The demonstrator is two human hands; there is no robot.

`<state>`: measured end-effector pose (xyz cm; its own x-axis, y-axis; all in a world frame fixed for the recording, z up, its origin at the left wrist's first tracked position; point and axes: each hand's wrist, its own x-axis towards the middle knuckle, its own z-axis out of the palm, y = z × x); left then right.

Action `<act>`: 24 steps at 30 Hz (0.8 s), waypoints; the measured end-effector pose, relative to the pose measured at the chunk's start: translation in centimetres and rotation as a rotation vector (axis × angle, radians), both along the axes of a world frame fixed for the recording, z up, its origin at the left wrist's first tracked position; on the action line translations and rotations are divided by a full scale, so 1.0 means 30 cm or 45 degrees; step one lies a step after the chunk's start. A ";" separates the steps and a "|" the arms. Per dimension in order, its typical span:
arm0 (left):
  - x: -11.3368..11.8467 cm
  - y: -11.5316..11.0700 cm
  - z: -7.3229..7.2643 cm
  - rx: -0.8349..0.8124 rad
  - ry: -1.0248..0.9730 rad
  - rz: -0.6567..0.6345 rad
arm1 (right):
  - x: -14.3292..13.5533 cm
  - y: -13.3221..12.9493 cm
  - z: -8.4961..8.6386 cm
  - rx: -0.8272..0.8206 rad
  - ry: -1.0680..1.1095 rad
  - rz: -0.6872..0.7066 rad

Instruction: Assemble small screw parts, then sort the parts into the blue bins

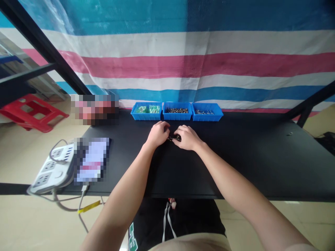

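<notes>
In the head view, both hands meet over the middle of the black surface [261, 157]. The right hand [188, 137] curls its thumb and fingers round a small dark shiny thing [175, 138], pinching one end. The left hand [158, 134] is bent in at the other end; I cannot tell if it pinches too. Two hands there likely keep such a tiny thing from slipping.

Three blue bins stand side by side past the hands: the left bin [146, 118], with little packets, between 10 and 11 o'clock, the middle bin [177, 118], with brownish metal bits, at 12, and the right bin [208, 118], with silvery bits, near 2. Maybe they sit close for easy reaching, and apart so bits don't mix. A white power strip [53, 169] lies between 8 and 9.
</notes>
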<state>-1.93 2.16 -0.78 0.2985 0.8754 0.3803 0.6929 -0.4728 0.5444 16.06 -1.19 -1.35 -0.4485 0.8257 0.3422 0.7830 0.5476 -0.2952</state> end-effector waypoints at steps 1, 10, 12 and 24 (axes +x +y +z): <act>0.000 0.000 0.000 -0.001 0.001 0.000 | 0.004 -0.001 0.003 -0.017 -0.002 -0.007; 0.000 0.001 0.000 -0.010 -0.003 0.000 | 0.014 0.003 -0.003 -0.032 0.028 0.082; 0.000 0.002 0.000 -0.001 -0.010 -0.008 | 0.012 0.002 -0.004 -0.014 0.053 0.098; 0.019 -0.037 0.039 0.104 -0.185 -0.253 | 0.005 0.005 -0.013 0.121 0.305 -0.048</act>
<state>-1.35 1.06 0.39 0.3988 0.7697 0.4985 0.4992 -0.6382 0.5860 16.22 -1.04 -1.75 -0.3143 0.7994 0.5121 0.7174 0.5533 -0.4234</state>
